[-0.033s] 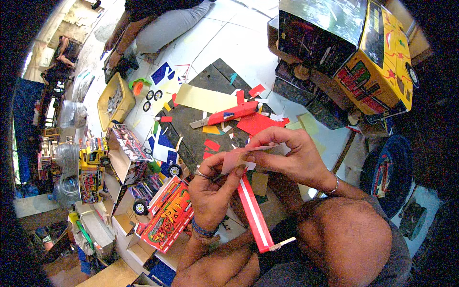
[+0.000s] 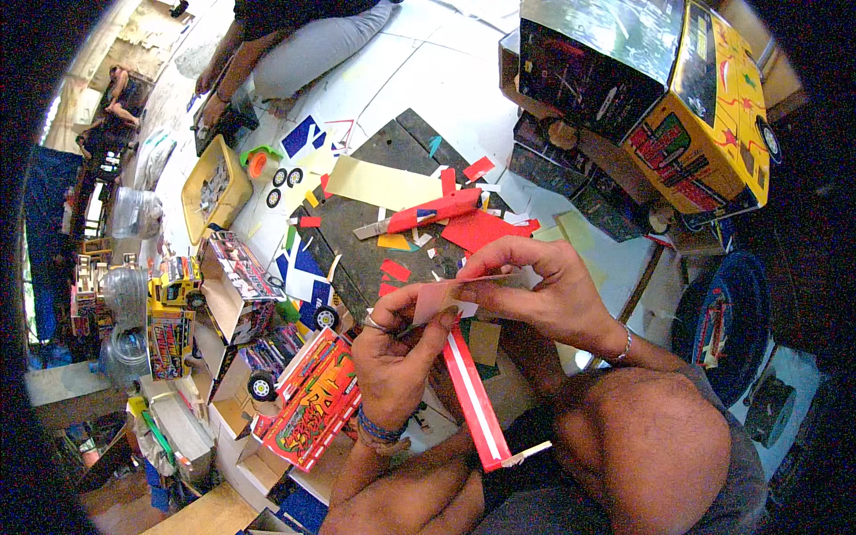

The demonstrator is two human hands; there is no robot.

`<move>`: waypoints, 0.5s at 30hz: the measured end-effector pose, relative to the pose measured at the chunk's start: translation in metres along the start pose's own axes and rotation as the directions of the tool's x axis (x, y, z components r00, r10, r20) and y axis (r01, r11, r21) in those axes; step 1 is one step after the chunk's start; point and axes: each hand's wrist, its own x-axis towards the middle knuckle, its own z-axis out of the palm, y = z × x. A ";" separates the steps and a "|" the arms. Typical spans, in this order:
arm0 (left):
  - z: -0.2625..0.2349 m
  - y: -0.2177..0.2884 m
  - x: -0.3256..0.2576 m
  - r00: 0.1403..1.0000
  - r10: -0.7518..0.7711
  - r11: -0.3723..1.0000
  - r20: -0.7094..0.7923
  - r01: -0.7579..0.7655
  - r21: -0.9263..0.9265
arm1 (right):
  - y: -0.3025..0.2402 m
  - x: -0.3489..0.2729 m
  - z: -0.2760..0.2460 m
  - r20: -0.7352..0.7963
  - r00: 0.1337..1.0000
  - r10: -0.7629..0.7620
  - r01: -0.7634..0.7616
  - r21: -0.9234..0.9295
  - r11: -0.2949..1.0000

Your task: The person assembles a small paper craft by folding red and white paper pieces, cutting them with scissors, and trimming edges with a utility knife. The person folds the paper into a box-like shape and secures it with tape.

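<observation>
In front of me, my left hand pinches a small pale pinkish sheet, thin like paper or sticker film, between thumb and fingers. My right hand is closed on the sheet's other end, its thumb and forefinger pressed together. Below the hands, a long red strip with a white stripe slants toward my lap; whether a hand touches its upper end is hidden. Beyond them a knife with a red handle lies on a dark board, among red offcuts and a red sheet.
Toy trucks stand at left, including an orange-red decorated truck panel and a yellow truck. A yellow tub holds scraps. A large yellow-and-black model vehicle is at right. Another person sits at the far side.
The sheet's edge near my right fingers has shifted very slightly. Both hands stay where they were, still gripping it.
</observation>
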 end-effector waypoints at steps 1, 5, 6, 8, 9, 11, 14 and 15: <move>0.001 0.001 -0.001 1.000 -0.003 1.000 -0.005 0.003 0.000 | 0.000 0.000 0.000 -0.003 1.000 0.000 0.000 0.027 1.000; 0.003 0.000 -0.001 1.000 -0.003 1.000 -0.020 0.003 -0.004 | 0.002 0.000 0.001 -0.002 0.999 -0.049 0.049 0.042 0.998; 0.003 0.000 -0.002 1.000 -0.001 1.000 -0.022 0.000 -0.006 | 0.003 0.000 0.001 -0.006 0.999 -0.051 0.051 0.033 0.998; 0.002 -0.003 0.001 1.000 0.021 1.000 -0.011 -0.021 -0.012 | 0.004 0.001 0.000 -0.024 0.995 -0.094 0.094 -0.010 0.995; 0.002 -0.005 0.001 1.000 0.019 1.000 -0.014 -0.019 -0.002 | 0.005 0.002 0.000 -0.019 0.993 -0.116 0.115 -0.032 0.993; 0.001 -0.007 0.001 0.999 0.046 0.998 -0.007 -0.047 -0.039 | 0.005 0.002 -0.002 -0.008 0.982 -0.187 0.185 -0.107 0.977; 0.001 -0.010 0.000 0.998 0.066 0.997 -0.009 -0.066 -0.050 | 0.007 0.003 -0.005 0.015 0.967 -0.255 0.252 -0.220 0.943; 0.001 -0.010 0.000 0.997 0.071 0.996 -0.010 -0.071 -0.050 | 0.008 0.004 -0.005 0.015 0.959 -0.284 0.279 -0.253 0.927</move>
